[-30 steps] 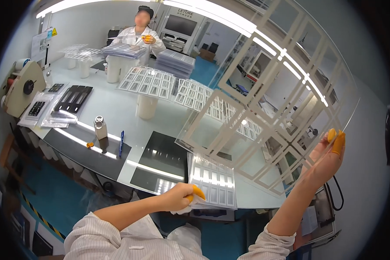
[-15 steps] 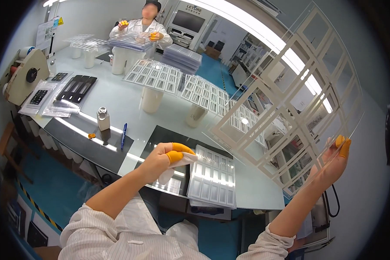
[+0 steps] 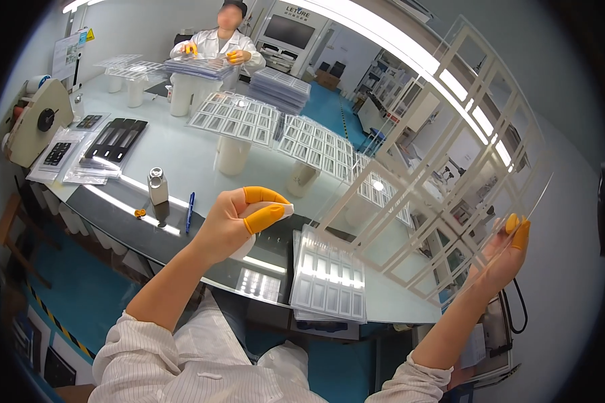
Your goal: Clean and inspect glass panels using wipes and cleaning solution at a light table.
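My left hand, with orange finger cots on thumb and forefinger, pinches a folded white wipe above the table's front edge. Part of the wipe hangs below the fingers. At the right, my right hand grips the lower right edge of a large clear sheet printed with pale rectangular frames. It is held up and tilted, apart from the wipe. On the table between my hands lies a stack of similar framed sheets, partly on a dark glossy panel.
A white bottle, orange finger cots and a blue pen are at the left. Framed sheets rest on white cylinders farther back. Across the table, a co-worker handles a sheet stack. Black panels lie left.
My left hand has moved up and left with the wipe, away from the sheet. My right hand and the sheet have shifted slightly left, and the sheet's tilt has changed.
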`<state>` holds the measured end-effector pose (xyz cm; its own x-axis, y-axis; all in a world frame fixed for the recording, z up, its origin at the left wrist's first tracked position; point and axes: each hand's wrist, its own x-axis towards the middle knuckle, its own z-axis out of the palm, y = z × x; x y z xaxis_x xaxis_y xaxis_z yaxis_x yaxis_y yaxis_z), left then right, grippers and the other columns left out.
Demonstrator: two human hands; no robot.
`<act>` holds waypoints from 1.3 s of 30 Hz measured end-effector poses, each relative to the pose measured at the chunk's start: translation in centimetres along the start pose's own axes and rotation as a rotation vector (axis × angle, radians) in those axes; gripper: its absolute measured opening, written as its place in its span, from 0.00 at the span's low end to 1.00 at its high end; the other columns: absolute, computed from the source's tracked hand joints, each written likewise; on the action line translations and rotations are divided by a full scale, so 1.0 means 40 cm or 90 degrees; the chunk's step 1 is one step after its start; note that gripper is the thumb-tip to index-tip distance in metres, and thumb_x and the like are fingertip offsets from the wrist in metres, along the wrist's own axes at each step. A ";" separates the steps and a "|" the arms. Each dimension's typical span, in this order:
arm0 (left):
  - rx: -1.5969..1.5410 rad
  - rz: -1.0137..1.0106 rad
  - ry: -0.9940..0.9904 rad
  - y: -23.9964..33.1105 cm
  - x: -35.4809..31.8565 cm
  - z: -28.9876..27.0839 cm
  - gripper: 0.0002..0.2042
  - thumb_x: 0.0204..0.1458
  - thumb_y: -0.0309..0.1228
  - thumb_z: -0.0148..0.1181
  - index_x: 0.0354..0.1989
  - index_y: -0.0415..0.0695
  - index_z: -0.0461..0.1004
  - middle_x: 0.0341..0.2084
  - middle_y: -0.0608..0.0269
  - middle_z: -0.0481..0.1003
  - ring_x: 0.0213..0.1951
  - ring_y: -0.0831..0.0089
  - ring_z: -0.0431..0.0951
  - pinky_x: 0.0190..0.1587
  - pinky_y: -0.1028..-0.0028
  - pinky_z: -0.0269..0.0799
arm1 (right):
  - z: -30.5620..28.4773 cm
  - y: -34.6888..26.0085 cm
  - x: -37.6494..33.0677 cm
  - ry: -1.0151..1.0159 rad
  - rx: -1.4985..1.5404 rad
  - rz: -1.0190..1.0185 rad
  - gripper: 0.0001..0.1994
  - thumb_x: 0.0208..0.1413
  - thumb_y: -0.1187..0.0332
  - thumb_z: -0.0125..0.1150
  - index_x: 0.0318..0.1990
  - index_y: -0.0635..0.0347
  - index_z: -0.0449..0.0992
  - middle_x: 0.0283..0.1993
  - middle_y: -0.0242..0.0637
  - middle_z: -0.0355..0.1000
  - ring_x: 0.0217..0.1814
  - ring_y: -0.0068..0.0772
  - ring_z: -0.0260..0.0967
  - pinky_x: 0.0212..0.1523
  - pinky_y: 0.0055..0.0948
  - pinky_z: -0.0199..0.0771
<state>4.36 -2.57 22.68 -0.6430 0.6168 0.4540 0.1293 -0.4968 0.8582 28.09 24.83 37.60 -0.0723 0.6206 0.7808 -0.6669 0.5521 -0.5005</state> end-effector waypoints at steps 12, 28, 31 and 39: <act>0.151 0.166 -0.037 0.065 0.028 0.043 0.16 0.44 0.31 0.67 0.39 0.37 0.75 0.30 0.64 0.74 0.31 0.79 0.73 0.37 0.85 0.68 | -0.064 0.017 -0.122 -0.017 -0.055 -0.055 0.09 0.60 0.64 0.49 0.43 0.58 0.67 0.38 0.30 0.65 0.38 0.22 0.59 0.45 0.31 0.58; 0.125 0.230 -0.025 0.090 0.045 0.078 0.11 0.44 0.26 0.66 0.36 0.37 0.76 0.29 0.66 0.73 0.30 0.81 0.71 0.34 0.85 0.65 | -0.067 -0.003 -0.181 -0.055 -0.078 -0.104 0.11 0.60 0.63 0.50 0.44 0.60 0.68 0.42 0.32 0.66 0.46 0.24 0.63 0.54 0.30 0.58; 0.143 0.233 -0.011 0.083 0.045 0.086 0.11 0.44 0.26 0.66 0.35 0.37 0.76 0.28 0.66 0.72 0.29 0.81 0.70 0.33 0.85 0.64 | -0.080 -0.009 -0.184 -0.110 -0.084 -0.110 0.11 0.59 0.65 0.50 0.46 0.61 0.68 0.44 0.34 0.67 0.50 0.29 0.62 0.59 0.35 0.55; 0.111 0.208 0.010 0.063 0.039 0.087 0.08 0.44 0.22 0.65 0.34 0.37 0.75 0.29 0.67 0.74 0.30 0.83 0.71 0.35 0.87 0.63 | -0.074 -0.002 -0.207 -0.064 -0.145 -0.119 0.11 0.59 0.64 0.51 0.44 0.60 0.68 0.43 0.33 0.67 0.49 0.28 0.62 0.56 0.32 0.57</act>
<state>6.31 -0.76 26.39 -0.5580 0.4326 0.7081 0.4558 -0.5533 0.6972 30.94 21.28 30.07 -0.0451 0.4445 0.8946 -0.4924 0.7693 -0.4071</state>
